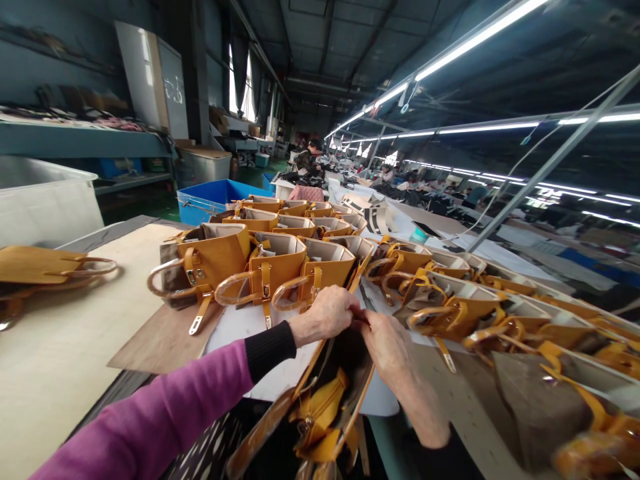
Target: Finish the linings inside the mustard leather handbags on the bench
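Observation:
My left hand (327, 312) and my right hand (387, 343) meet over a mustard-yellow handbag (325, 407) that lies open below them, its dark lining showing. Both hands have their fingers curled and pinched on the bag's upper edge near its far end. My left sleeve is purple with a black cuff. Just beyond the hands stand rows of several identical yellow handbags (273, 270), upright with wrapped handles, their mouths open.
More yellow bags (500, 313) stretch along the table at right. One bag (45, 267) lies flat on a pale board (65, 347) at left. A blue bin (213, 200) and a white bin (45, 200) stand behind. A person (307, 160) sits far back.

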`<action>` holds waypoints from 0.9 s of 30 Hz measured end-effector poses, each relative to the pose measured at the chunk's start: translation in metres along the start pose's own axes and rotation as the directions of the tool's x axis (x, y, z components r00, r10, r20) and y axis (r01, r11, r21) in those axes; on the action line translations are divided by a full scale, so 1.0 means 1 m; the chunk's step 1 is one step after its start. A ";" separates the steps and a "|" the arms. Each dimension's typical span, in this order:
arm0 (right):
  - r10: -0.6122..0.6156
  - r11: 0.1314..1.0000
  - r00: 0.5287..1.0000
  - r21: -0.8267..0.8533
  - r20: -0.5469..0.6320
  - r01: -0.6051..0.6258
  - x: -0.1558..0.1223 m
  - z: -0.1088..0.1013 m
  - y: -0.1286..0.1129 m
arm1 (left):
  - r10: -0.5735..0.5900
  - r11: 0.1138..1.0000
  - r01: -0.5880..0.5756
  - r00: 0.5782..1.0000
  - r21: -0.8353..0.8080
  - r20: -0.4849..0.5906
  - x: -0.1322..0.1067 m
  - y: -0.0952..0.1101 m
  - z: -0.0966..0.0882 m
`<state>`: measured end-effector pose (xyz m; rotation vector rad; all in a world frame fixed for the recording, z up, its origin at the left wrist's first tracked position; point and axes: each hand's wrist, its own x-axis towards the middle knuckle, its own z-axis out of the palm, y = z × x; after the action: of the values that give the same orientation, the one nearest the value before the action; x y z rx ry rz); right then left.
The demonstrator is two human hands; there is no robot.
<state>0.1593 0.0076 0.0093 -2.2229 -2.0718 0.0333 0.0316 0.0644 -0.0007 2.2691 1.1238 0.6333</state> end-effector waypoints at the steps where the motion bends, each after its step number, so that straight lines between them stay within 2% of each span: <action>1: -0.016 1.000 1.000 0.000 0.010 0.016 0.003 0.000 0.001 | -0.008 1.000 0.008 1.000 -0.006 0.001 0.000 0.000 0.000; 5: -0.091 0.996 0.995 -0.010 0.047 0.092 0.011 -0.002 0.001 | -0.025 1.000 0.025 1.000 0.004 0.010 -0.001 -0.004 -0.003; 8: -0.072 0.996 0.995 -0.055 0.062 0.076 0.013 -0.004 0.000 | -0.004 0.999 0.005 1.000 -0.039 0.021 -0.010 -0.007 -0.007; 10: -0.055 0.996 0.997 -0.069 0.054 0.058 0.012 -0.005 -0.002 | -0.028 0.997 0.030 0.999 -0.073 0.023 -0.023 -0.007 -0.012; 15: -0.048 0.993 0.998 -0.107 0.033 0.052 0.004 -0.006 -0.002 | -0.188 0.979 0.189 0.982 -0.077 0.027 -0.069 0.003 -0.028; 19: -0.028 0.992 0.999 -0.122 0.019 0.030 -0.007 -0.014 0.010 | -0.149 0.988 0.151 0.987 -0.039 0.054 -0.092 0.011 -0.034; 21: -0.003 0.992 1.000 -0.126 0.003 0.003 -0.013 -0.019 0.021 | -0.146 0.989 0.146 0.988 0.002 0.058 -0.094 0.009 -0.033; 24: 0.053 0.993 0.999 -0.111 0.009 -0.051 -0.024 -0.021 0.038 | -0.163 0.986 0.160 0.986 0.054 0.042 -0.083 -0.003 -0.027; 27: 0.111 0.993 0.991 -0.040 0.071 -0.108 -0.036 -0.019 0.048 | -0.085 0.996 0.087 0.994 -0.025 0.067 -0.065 -0.021 -0.020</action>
<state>0.2057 -0.0327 0.0216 -2.3901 -1.9985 0.0880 -0.0281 0.0271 -0.0105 2.1894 1.1671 0.5333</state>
